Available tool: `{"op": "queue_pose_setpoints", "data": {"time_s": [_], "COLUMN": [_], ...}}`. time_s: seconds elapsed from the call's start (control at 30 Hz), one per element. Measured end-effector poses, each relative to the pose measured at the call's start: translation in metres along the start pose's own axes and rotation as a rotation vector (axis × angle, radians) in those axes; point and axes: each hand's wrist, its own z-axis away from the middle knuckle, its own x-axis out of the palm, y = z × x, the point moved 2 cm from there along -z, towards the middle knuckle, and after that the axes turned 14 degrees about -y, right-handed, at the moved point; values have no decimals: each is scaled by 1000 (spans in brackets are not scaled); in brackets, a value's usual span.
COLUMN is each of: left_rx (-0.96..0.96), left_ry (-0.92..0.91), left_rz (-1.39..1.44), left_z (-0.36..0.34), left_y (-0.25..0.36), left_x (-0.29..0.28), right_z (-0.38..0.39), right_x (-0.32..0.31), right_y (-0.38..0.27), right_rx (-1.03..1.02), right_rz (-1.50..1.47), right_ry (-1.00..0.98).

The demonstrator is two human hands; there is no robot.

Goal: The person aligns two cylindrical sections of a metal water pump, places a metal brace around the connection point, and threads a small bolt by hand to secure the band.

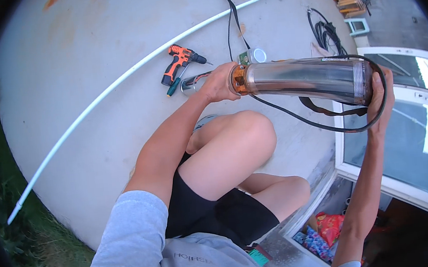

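I hold a long steel cylinder, like a pump (301, 78), almost level across my view. My left hand (219, 84) is closed around its left end at an orange fitting (241, 79). My right hand (379, 94) grips the right end, where a black cable (321, 127) loops down. A shorter steel piece (190, 86) extends left, partly behind my left hand. Beyond it on the concrete lie an orange-and-black drill (178, 59), a green-handled screwdriver (172, 89) and a small clear tub (252, 56).
A long white pipe (116, 82) crosses the concrete (82, 156). Coiled black hose (328, 37) lies upper right, near a white stool (358, 26). White-framed glass panes (399, 131) stand right, with colored fabrics (326, 225) below. Grass (55, 246) borders the left; my bent legs (231, 152) are below.
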Motion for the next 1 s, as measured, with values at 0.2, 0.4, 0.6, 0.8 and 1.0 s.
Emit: {"op": "queue_pose_setpoints", "data": {"time_s": [0.2, 0.4, 0.6, 0.8, 1.0], "left_rx": [81, 134, 117, 159, 212], "left_ry": [95, 271, 127, -39, -103], "left_rz": [-74, -139, -111, -111, -106], "left_z": [5, 1, -21, -36, -57], "left_y": [-13, -17, -28, -44, -60], "left_x": [-9, 3, 3, 9, 12], "right_z": [-8, -30, -20, 1, -4], "right_x": [10, 8, -6, -9, -17], "right_y": [-24, -23, 28, 62, 101], "right_rx": [-12, 225, 513, 482, 506], "right_rz": [125, 264, 92, -13, -35], "right_ry": [112, 69, 80, 97, 48]}}
